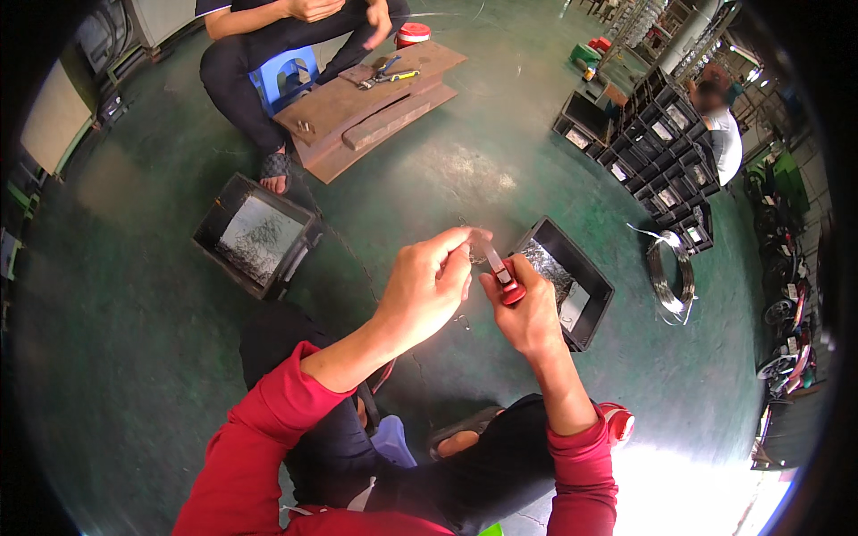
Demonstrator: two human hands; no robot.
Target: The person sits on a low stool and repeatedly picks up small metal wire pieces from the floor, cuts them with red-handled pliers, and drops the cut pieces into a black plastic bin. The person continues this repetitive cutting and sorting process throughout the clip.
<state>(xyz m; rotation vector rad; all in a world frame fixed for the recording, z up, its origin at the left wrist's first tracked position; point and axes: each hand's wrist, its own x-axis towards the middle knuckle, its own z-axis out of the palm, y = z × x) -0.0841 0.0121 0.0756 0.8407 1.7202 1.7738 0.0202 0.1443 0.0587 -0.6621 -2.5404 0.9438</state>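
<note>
1. The step in hand looks to me like close fingertip work: the worker, in dark red sleeves, holds up a small red-handled tool with a flat, silvery strip [511, 291], in front of the body and over the green floor [402, 201].
2. The right hand [529, 313] is clamped on the tool's red handle, with the strip slanting up and leftward.
3. The left hand [422, 279] has its fingers curled, thumb and forefinger near each other at the strip's upper end. I cannot tell whether they pinch the strip or some fine piece; the fingertips hide it.
4. The next move, I'd judge, calls for a firm right grip and light left fingers, mindful of the strip's edge.
5. Just beyond the right hand sits a black rectangular plastic bin of small shiny pieces [585, 268]; from here, the hand covers its near-left side.
6. Farther left stands a second black plastic bin with thin dark bits on a pale sheet [288, 262], well apart from the tool.
7. Ahead, another person sits on a blue plastic stool [286, 76] behind a low, rust-brown worktop [335, 107] bearing yellow-handled pliers [398, 77].
8. Off to the right lie a coil of dark wire [659, 281] and stacked black crates [666, 134], both out of the hands' way.
</note>
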